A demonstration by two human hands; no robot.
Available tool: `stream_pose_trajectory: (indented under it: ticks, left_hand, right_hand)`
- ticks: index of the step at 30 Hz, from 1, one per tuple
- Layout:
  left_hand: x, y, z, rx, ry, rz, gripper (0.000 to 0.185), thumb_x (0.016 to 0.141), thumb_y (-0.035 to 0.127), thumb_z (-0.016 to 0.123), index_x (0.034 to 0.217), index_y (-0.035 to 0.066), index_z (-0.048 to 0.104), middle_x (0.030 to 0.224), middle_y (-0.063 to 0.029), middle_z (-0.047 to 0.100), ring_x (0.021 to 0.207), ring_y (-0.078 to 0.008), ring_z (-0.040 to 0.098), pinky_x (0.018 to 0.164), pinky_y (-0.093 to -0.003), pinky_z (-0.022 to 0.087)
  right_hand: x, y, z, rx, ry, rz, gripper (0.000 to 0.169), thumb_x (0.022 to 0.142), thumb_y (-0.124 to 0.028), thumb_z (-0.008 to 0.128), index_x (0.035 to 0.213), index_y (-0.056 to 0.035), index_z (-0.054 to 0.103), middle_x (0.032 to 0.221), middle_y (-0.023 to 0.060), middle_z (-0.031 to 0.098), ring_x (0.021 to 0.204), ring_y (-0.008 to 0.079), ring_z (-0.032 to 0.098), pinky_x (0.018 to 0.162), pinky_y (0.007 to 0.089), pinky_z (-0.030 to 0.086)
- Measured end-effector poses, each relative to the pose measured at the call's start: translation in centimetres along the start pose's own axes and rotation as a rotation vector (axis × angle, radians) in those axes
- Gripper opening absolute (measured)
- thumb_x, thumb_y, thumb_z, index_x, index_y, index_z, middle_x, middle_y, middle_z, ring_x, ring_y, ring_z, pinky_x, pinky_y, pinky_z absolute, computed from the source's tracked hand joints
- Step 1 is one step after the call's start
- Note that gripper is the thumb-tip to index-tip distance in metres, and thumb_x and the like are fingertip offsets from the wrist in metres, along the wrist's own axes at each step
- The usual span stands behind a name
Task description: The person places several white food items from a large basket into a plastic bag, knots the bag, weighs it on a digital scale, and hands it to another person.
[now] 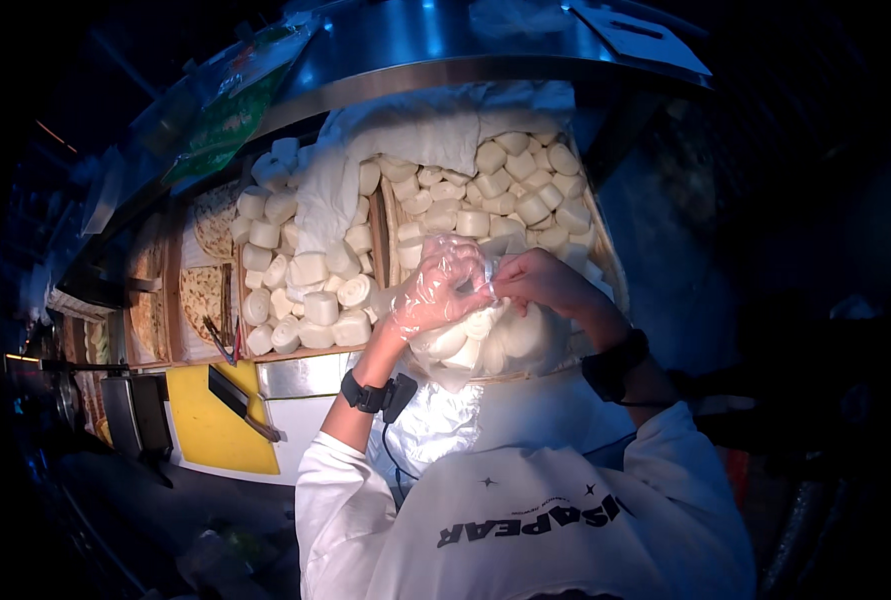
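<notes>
My left hand (439, 291), in a clear plastic glove, grips the gathered neck of a plastic bag. My right hand (541, 280) looks bare and pinches the same twisted white plastic from the other side. Below both hands bulges the translucent plastic bag (516, 337), with several white steamed buns (445, 343) inside. It rests over the near part of a wooden tray (603, 240) of steamed buns (472, 223). My fingers partly hide the bag's neck, so I cannot tell whether it is knotted.
A second tray of buns (320, 307) stands left, partly under white cloth (408, 135). Further left are flatbreads (205, 296) and tongs (224, 345). A dark-bladed tool (228, 391) lies on a yellow sheet (220, 442). A metal shelf (445, 71) spans the far side.
</notes>
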State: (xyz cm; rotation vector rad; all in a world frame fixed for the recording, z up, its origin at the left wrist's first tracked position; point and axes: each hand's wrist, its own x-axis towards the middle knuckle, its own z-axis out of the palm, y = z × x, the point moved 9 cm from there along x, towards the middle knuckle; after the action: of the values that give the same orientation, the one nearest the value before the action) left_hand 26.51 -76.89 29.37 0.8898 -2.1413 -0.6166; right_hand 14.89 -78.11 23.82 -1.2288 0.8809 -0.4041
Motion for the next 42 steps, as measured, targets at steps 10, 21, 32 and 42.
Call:
stream_pose_trajectory:
  ticks: [10,21,32,42]
  left_hand:
    - [-2.2,-4.1,2.3,-0.729,-0.021,-0.443,0.012,0.084,0.015,0.066,0.074,0.008,0.065,0.078,-0.0041,0.051,0.079,-0.0184,0.048,0.076,-0.0274,0.038]
    - [-8.9,-0.4,0.0,0.314,0.280,-0.262,0.023,0.095,0.022,0.057,0.079,0.007,0.066,0.077,-0.0038,0.062,0.081,-0.0253,0.053,0.089,-0.0358,0.031]
    - [-5.1,14.2,-3.4,-0.130,0.629,-0.182,0.021,0.095,0.019,0.056,0.092,-0.001,0.060,0.079,-0.0095,0.052,0.079,-0.0289,0.048,0.078,-0.0404,0.041]
    - [-19.3,26.5,-7.2,-0.233,0.698,0.027,0.023,0.090,0.022,0.059,0.084,0.000,0.054,0.084,-0.0135,0.046,0.079,-0.0293,0.043,0.076,-0.0391,0.038]
  right_hand:
    - [0.7,2.6,-1.8,0.347,-0.045,0.167,0.016,0.091,-0.017,0.062,0.097,-0.0012,0.062,0.074,-0.0004,0.051,0.061,0.0063,0.050,0.049,0.0209,0.037]
    - [2.0,8.7,0.0,1.054,-0.183,0.308,0.012,0.091,-0.006,0.055,0.080,-0.0026,0.056,0.066,-0.0014,0.045,0.053,0.0055,0.038,0.046,0.0179,0.032]
    - [-7.0,-11.3,7.6,0.187,0.106,-0.522,0.019,0.096,-0.007,0.053,0.078,-0.0035,0.052,0.073,-0.0030,0.047,0.060,0.0027,0.037,0.057,0.0190,0.032]
    - [-11.9,-12.2,23.2,0.673,-0.291,-0.039,0.019,0.097,-0.011,0.052,0.080,-0.0036,0.046,0.074,0.0029,0.045,0.052,0.0055,0.034,0.044,0.0187,0.030]
